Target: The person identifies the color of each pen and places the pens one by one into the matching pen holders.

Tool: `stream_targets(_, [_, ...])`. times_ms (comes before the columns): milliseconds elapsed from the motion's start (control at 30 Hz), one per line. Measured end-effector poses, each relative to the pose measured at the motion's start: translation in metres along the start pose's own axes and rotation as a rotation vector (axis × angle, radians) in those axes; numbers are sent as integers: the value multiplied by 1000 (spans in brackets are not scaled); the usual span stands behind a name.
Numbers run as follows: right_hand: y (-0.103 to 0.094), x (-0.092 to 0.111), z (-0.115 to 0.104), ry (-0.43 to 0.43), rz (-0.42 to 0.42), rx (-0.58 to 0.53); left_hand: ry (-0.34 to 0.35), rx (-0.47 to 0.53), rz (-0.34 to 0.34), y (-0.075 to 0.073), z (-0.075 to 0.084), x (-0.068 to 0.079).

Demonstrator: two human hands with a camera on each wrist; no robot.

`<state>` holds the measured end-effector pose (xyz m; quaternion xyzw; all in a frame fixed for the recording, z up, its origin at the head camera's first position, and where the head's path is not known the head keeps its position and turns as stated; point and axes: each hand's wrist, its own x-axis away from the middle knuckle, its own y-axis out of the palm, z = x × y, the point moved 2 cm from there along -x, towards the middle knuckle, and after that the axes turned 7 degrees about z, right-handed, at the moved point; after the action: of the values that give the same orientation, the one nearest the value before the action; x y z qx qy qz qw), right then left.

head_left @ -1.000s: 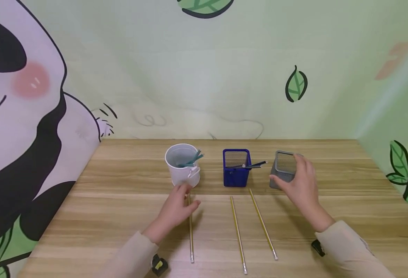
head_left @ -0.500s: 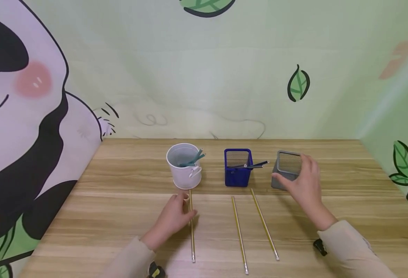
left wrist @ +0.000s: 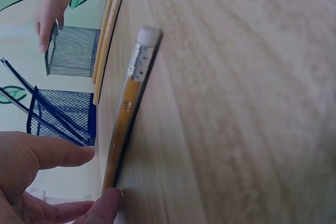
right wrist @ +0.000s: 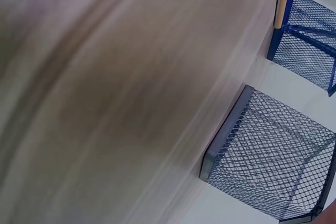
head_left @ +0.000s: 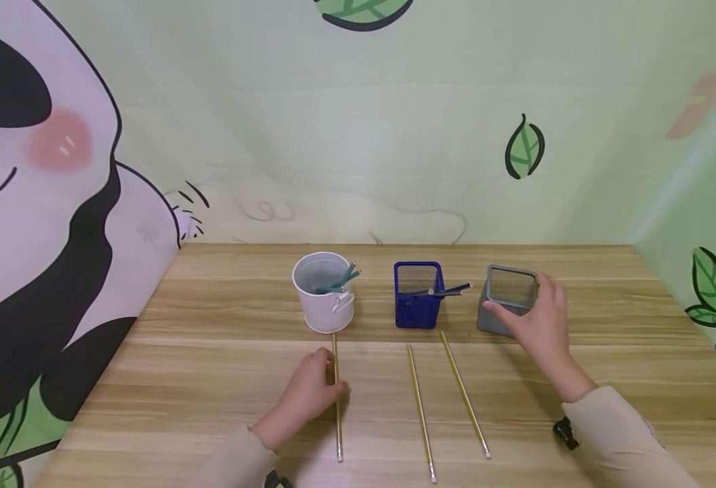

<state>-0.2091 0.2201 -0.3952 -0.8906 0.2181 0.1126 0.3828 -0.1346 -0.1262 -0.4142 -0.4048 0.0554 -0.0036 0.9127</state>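
"So, where does the yellow eraser-tipped pencil (head_left: 339, 434) lie?"

"Flat on the worktop (head_left: 211, 325), in front of the blue mesh pen holder (head_left: 415, 313) and off to its left. Left of that same holder stands the white bucket (head_left: 327, 315), teal sticks (head_left: 348, 276) leaning out of it. Two other yellow pencils (head_left: 421, 411) lie in front of the holder, the second one angled a little to its right."

"And the left hand (head_left: 310, 388)?"

"It straddles the first pencil, thumb and fingers well parted. A fingertip overlaps the shaft in the left wrist view, though whether it touches is hard to tell; no firm pinch shows."

"What about the right hand (head_left: 542, 332)?"

"That one holds the gray mesh pen holder (head_left: 497, 320), right of the blue one, with its thumb on the near side and its fingers at the right rim."

"How would the pencil handle?"

"Light and stiff, most likely, and smooth enough to roll or slip from a careless pinch. It hardly looks fragile. The best hold is probably mid-shaft, from both long sides, clear of the white eraser (left wrist: 148, 36), so it balances."

"And the gray holder?"

"Light too, judging by its mesh, and fairly stiff. Opposite walls near the rim should suit; a hard squeeze might bend them."
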Motion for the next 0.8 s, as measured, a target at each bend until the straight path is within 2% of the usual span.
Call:
stream_targets(500, [1, -7, 8, 123, -105, -55, 17, 39, 21, 6, -2, 1])
stream_targets(800, [2, -9, 8, 145, -149, -52, 14, 17, 25, 6, -3, 1])
